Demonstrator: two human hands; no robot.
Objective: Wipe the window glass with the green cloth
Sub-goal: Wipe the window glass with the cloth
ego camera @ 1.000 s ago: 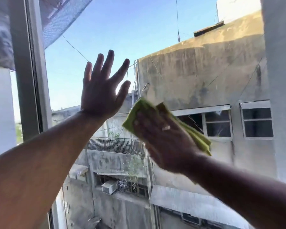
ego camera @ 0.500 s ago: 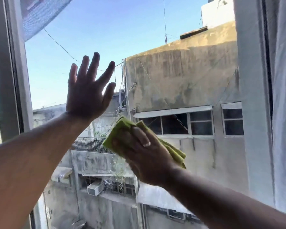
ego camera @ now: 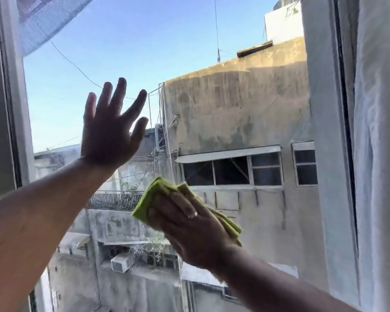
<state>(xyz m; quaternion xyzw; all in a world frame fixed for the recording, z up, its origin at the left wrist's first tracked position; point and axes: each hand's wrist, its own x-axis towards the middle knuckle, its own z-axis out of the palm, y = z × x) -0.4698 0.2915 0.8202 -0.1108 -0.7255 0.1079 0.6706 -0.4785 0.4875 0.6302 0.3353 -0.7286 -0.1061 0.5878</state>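
Observation:
The window glass [ego camera: 167, 46] fills the view, with sky and grey buildings behind it. My left hand [ego camera: 109, 129] lies flat against the pane at upper left, fingers spread, holding nothing. Lower and to the right, my right hand [ego camera: 189, 230] presses a folded green cloth [ego camera: 148, 203] against the glass; the cloth sticks out above the fingers and to the right of the palm. A ring shows on one finger. Small spots mark the glass just below the cloth.
A grey window frame [ego camera: 7, 109] runs down the left edge. A dark frame strip [ego camera: 347, 131] and a white curtain [ego camera: 378, 154] stand on the right. Mesh netting [ego camera: 45, 21] hangs at the top left corner.
My right hand has slid the green cloth down and slightly left across the glass. The left hand has stayed flat on the pane. The view has shifted.

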